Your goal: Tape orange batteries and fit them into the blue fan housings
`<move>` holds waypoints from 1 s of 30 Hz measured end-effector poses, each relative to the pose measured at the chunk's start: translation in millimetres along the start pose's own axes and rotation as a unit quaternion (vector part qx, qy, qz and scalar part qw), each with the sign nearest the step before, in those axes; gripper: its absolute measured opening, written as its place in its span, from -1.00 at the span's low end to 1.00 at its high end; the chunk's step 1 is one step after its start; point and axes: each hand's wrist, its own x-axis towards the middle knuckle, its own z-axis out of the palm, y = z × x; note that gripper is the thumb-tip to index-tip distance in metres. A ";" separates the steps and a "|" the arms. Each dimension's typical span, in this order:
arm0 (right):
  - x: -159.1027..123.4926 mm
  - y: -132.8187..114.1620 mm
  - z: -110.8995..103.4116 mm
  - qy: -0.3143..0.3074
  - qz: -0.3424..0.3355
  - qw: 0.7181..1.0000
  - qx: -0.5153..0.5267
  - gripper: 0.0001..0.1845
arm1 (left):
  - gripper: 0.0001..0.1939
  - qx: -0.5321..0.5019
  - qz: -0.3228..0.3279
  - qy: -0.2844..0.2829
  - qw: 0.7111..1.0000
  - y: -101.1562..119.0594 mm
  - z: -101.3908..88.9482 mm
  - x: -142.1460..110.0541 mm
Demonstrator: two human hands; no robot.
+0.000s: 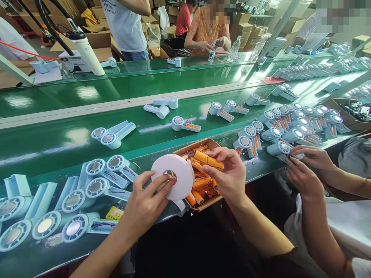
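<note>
My left hand (150,200) grips a roll of white tape (181,175), with fingers at the hole in its middle; a loose tape end hangs below. Pinched between the thumb and fingers of my right hand (230,173) is an orange cylindrical battery (207,159), just right of the roll. Both hands are over an open cardboard box (213,143) of similar orange batteries with thin wires. The roll hides part of the box. Left of my left hand lie several light-blue fan housings (97,187) with round ends and open handles.
Fan housings with orange batteries (292,135) crowd the bench at right, beside a co-worker's hands (307,170). More housings (160,110) rest on the green conveyor belt (69,108). A yellow label (114,213) lies near my left forearm. People stand across the line.
</note>
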 end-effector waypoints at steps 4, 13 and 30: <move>-13.5 3.7 6.3 0.009 -0.017 1.000 -0.018 -0.52 | -0.70 0.003 0.002 0.010 1.000 4.2 0.2 3.4; -17.4 3.2 -9.1 -0.127 0.170 0.972 0.098 -0.47 | -0.65 0.065 0.035 0.037 0.997 -6.2 -8.5 9.7; -30.5 16.9 23.8 0.084 0.167 0.970 0.159 -0.38 | -0.45 0.121 -0.064 0.089 0.987 28.3 18.1 13.8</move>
